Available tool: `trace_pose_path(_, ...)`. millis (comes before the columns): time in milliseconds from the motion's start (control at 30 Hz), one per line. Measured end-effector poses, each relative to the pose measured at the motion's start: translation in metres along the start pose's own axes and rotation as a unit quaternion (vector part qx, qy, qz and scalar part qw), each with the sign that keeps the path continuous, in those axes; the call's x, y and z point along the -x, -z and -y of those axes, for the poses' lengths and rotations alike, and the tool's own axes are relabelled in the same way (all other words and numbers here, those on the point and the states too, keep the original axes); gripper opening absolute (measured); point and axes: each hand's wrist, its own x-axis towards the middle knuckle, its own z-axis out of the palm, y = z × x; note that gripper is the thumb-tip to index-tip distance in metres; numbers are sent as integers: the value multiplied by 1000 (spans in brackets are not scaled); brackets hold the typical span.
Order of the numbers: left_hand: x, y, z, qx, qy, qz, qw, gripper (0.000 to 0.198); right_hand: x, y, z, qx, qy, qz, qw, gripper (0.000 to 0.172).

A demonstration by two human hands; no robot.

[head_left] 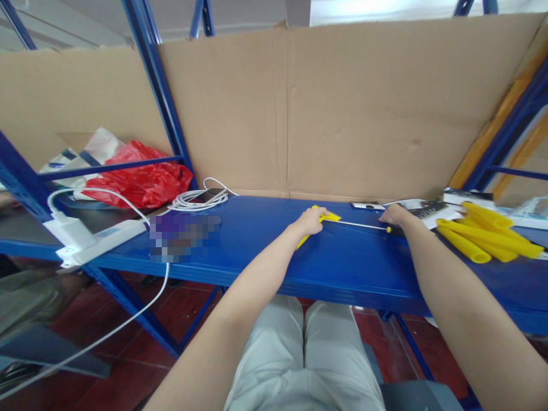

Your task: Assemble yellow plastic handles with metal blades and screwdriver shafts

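My left hand [313, 221] is closed around a floppy yellow piece [331, 217], flattened and folded, whose ends stick out on both sides of the fingers. From it a long, thin metal shaft runs right to a dark handle with a yellow collar, like a screwdriver [359, 225]. The shaft's left end is hidden at the yellow piece. My right hand [393, 214] is at the handle with its fingers curled; hand and wrist cover part of the handle. Right of that forearm, several yellow tubes [483, 237] lie in a pile on the blue tabletop [257, 228].
Behind the table stands a cardboard panel [363, 114]. Papers and a box [468, 197] lie at the back right. On the left are a power strip [105, 240], a coiled white cable [188, 201], a phone [212, 196] and a red plastic bag [139, 177]. Blue frame posts [160, 91] rise there.
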Motion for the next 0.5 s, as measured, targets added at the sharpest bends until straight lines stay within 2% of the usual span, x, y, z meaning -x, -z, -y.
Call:
trace_pose_path(67,0,0,0,2,-2,-4,1000,54,4,5,3,21,-32,60,998,18)
trace_pose_path(133,1,0,-1,5,-4,-8,1000,53,7,10,5,37,-51,83,995,24)
trace_pose_path(367,2,0,-1,2,2,-4,1000,54,8,12,4,43,-63,55,996,49)
trace_pose_path(500,0,-1,0,1,-4,-8,1000,53,9,10,4,32,-62,54,996,50)
